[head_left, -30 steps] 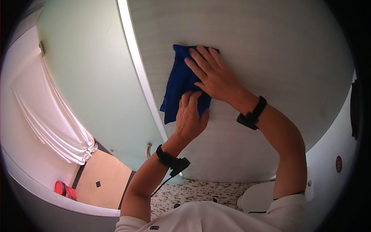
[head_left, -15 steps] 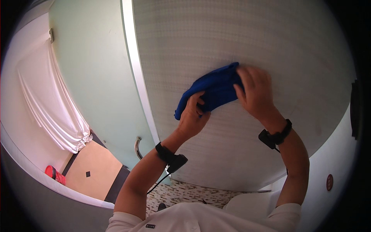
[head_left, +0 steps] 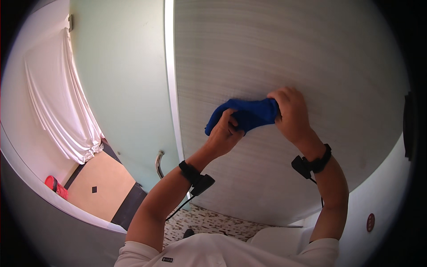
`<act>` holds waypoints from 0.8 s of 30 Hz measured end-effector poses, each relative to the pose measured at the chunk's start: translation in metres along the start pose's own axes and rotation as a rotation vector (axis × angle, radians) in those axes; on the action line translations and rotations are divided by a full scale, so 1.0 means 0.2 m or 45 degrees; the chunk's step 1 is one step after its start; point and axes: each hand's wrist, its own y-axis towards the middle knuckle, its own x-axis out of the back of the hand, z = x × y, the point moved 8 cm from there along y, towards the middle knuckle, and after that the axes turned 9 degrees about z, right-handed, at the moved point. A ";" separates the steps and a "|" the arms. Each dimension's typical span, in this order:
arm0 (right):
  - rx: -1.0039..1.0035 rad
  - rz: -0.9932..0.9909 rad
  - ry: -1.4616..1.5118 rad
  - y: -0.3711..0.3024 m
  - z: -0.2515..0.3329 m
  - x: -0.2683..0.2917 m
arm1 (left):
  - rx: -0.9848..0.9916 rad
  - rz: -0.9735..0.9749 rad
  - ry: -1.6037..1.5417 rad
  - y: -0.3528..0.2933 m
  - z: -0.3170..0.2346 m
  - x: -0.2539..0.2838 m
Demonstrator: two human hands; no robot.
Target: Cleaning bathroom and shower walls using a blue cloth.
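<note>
A blue cloth [head_left: 255, 111] stretches between my two hands in front of the grey, faintly striped wall panel [head_left: 249, 49]. My left hand [head_left: 224, 133] grips its left part, with fingers curled into the folds. At its right end, my right hand [head_left: 291, 113] is closed on the cloth's edge, thumb below and fingers bent over the top. Whether the cloth touches the panel I cannot tell. Each wrist carries a black strap with a small box and a cable.
Left of the panel is a frosted glass door [head_left: 120, 80] with a curved metal handle [head_left: 159, 164]. Beyond it hang a white curtain [head_left: 66, 98] and, lower, a red bucket [head_left: 57, 187] by the tan floor. A white fixture [head_left: 275, 240] stands low, near my body.
My right hand has moved down and closed on the cloth's right end, which has dropped with it. My left hand keeps its hold. The view has shifted slightly.
</note>
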 end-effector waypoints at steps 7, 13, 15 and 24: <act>0.176 0.020 0.019 0.05 0.27 -0.09 | 0.033 -0.008 -0.315 -0.15 0.08 0.01; 0.142 0.154 0.022 0.07 0.39 -0.19 | -0.338 -0.426 0.197 -0.25 -0.14 0.20; 0.120 0.203 0.036 0.07 0.40 -0.22 | -0.441 -0.525 0.249 -0.25 -0.20 0.25; -0.015 0.312 0.140 0.01 0.43 -0.24 | -0.305 -0.258 -0.193 -0.18 -0.05 0.20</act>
